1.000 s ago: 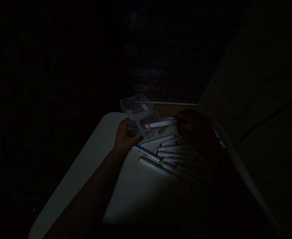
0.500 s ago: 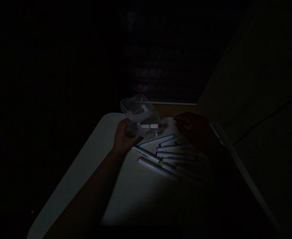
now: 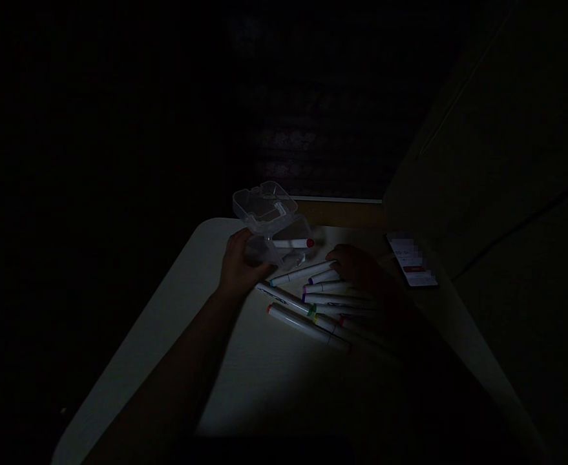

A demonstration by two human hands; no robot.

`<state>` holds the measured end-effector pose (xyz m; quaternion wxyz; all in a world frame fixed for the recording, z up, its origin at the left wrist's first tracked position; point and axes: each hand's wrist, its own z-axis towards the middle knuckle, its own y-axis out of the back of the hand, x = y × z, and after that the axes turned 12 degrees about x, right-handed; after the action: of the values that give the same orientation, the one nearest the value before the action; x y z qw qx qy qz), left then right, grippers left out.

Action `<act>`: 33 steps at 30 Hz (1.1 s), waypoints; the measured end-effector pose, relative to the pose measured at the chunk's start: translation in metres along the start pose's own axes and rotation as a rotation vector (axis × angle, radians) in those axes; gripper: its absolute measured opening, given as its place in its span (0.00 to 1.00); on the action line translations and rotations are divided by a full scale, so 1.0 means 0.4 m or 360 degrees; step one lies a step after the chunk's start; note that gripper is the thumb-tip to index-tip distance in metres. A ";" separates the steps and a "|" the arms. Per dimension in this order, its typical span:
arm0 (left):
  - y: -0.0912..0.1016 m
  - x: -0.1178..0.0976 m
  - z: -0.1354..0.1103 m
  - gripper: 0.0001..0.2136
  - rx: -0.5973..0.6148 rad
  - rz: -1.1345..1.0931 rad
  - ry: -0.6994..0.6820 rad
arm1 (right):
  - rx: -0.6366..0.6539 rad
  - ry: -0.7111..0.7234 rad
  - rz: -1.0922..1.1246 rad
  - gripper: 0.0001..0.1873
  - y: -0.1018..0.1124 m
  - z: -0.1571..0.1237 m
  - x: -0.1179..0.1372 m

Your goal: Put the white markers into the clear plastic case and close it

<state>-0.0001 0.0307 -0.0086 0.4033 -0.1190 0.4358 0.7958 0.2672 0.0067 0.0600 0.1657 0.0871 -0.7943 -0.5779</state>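
Note:
My left hand (image 3: pixel 236 266) is wrapped round the left side of a clear plastic case (image 3: pixel 257 248), which lies tipped on its side with its lid (image 3: pixel 264 201) swung up. Inside the case lies one white marker with a red end (image 3: pixel 291 243). My right hand (image 3: pixel 356 266) is closed at the far end of a white marker with a blue end (image 3: pixel 300 273), thumb and fingertips on its tip. Several more white markers (image 3: pixel 307 326) with coloured ends lie in a loose heap below and partly under my right hand, which hides some of their ends.
A phone (image 3: pixel 413 261) with a lit screen lies at the right of the pale table (image 3: pixel 167 310). Behind the table's far edge is a dark patterned curtain-like surface (image 3: pixel 284 139). A wall (image 3: pixel 506 161) rises on the right. The room is very dark.
My right hand has come down and left from beside the heap onto the blue-ended marker's tip, uncovering the phone. My left hand and the case have hardly moved.

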 end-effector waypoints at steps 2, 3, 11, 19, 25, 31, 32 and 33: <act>0.002 -0.001 0.001 0.33 0.0002 0.0003 -0.0018 | -0.0003 0.0004 -0.0011 0.16 -0.009 0.010 -0.003; 0.002 -0.002 0.002 0.33 0.0008 0.0004 -0.0017 | -0.0005 0.0006 -0.0018 0.16 -0.013 0.014 -0.005; -0.005 0.003 0.000 0.34 0.0000 -0.0005 0.0043 | 0.0032 0.0042 -0.0075 0.12 -0.016 0.029 -0.009; 0.000 0.003 0.003 0.32 0.0018 0.0004 -0.0027 | -0.0123 0.0012 -0.0038 0.13 0.015 -0.006 -0.004; 0.001 -0.007 0.000 0.34 0.0012 -0.0041 0.0020 | -0.0499 0.0177 0.0119 0.11 0.077 -0.047 -0.003; 0.000 -0.013 -0.001 0.33 -0.0004 -0.0032 0.0045 | -0.1253 0.0584 0.0333 0.07 0.120 -0.107 0.023; 0.000 -0.013 0.000 0.32 -0.0006 -0.0029 0.0042 | -0.1311 0.0602 0.0315 0.07 0.124 -0.117 0.027; 0.000 -0.012 0.000 0.32 0.0000 -0.0023 0.0029 | -0.1355 0.0613 0.0301 0.07 0.129 -0.127 0.031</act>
<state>0.0030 0.0281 -0.0060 0.4049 -0.1294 0.4386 0.7918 0.2768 -0.0262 0.1250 0.3828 0.0442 -0.4463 -0.8077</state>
